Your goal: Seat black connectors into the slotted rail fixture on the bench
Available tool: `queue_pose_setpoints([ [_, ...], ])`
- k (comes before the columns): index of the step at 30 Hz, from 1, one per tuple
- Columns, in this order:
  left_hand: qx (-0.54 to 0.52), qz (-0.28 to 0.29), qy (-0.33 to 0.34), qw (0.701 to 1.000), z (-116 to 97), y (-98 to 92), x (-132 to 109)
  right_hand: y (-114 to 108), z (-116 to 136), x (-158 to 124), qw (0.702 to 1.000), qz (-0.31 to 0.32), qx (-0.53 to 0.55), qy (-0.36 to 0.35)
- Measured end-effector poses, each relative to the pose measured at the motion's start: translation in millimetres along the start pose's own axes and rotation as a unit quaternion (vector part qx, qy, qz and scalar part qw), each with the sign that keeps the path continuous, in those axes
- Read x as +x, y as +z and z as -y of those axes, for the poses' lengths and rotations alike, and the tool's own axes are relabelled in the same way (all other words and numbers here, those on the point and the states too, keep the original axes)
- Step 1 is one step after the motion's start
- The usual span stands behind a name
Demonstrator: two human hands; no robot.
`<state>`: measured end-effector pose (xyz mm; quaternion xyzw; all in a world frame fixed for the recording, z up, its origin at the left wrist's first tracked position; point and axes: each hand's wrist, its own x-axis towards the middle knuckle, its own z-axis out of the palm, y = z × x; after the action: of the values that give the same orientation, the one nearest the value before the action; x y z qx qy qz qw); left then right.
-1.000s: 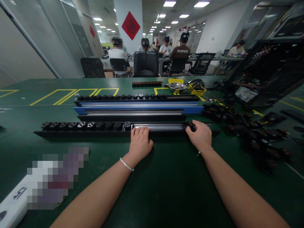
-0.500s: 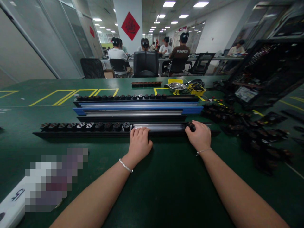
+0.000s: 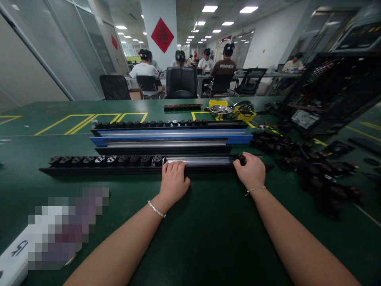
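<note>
A long black rail (image 3: 98,170) lies across the green table in front of me, its left half filled with several black socket modules (image 3: 119,160) and its right part showing a bare silver channel (image 3: 205,160). My left hand (image 3: 174,180) rests on the rail's near edge, fingers curled over it just right of the last module. My right hand (image 3: 251,171) is closed on a black socket module (image 3: 241,159) at the rail's right end.
Behind the near rail lie a blue-edged rail (image 3: 172,140) and another module-filled rail (image 3: 166,124). A heap of loose black modules (image 3: 306,163) spreads at the right, before a black crate (image 3: 336,87). A metal bowl (image 3: 220,109) sits farther back. Several people sit at distant desks.
Both hands stay where they were on the rail. Only the view has shifted slightly.
</note>
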<state>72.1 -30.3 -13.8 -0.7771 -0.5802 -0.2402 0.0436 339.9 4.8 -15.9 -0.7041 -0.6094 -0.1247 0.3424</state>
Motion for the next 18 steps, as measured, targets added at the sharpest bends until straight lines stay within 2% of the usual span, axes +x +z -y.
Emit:
queue_pose_setpoints([
  [18,-0.002,-0.002,0.003,1.0,1,1.0,-1,-4,-15,6,0.999,-0.022,-0.018,0.037],
])
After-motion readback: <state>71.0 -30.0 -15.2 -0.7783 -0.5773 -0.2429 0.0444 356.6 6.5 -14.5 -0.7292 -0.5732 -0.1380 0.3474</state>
